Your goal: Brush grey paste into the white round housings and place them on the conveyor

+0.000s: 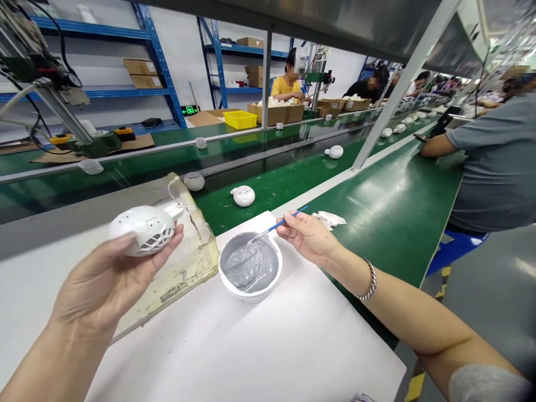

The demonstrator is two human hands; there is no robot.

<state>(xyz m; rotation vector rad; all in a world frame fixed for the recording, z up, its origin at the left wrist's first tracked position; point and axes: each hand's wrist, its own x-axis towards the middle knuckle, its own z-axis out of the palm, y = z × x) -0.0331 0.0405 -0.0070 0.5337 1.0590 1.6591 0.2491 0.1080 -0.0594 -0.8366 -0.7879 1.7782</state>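
My left hand (100, 279) is closed around a white plastic housing (140, 226), rounded, with grille-like slots facing right and a short white cable at its far end. It is held up over a worn, pale board (184, 285). Between finger and thumb, my right hand (307, 237) pinches a thin blue brush (288, 216). The brush slants down to the left, its tip at the grey paste (251, 265) in a white tub (250, 296). The tub stands on white paper (251, 346). Just beyond my right hand lies a crumpled white tissue (330, 219).
Several similar white housings, such as one (243, 195) nearby, sit on the green conveyor belt (276, 184). A slanted metal post (402, 89) rises at the belt's edge. A seated co-worker (494, 162) is at right. Across the line are a yellow bin (240, 119) and cartons (285, 114).
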